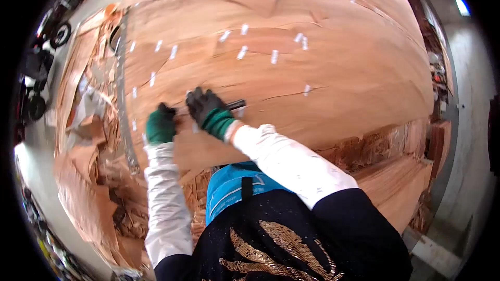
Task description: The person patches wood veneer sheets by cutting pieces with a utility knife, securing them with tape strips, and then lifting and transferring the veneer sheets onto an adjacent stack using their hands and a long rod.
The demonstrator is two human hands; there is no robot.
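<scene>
Thin reddish-brown wood veneer sheets cover the broad surface before me, with short strips of white tape along cracks and seams. Dark gloves with green cuffs cover both hands. My right hand is low over the near left part of the veneer, closed round a tool with a black handle; the handle sticks out to the right and the tool's working end is hidden. Close by on the left, my left hand rests on the veneer with its fingers bunched. Whatever may be between those fingers is hidden.
A dark metal edge strip runs down the left side. Beyond it lie torn veneer scraps. More stacked veneer is below the near right edge. Parked motorbikes stand at far left, and a concrete floor stretches along the right.
</scene>
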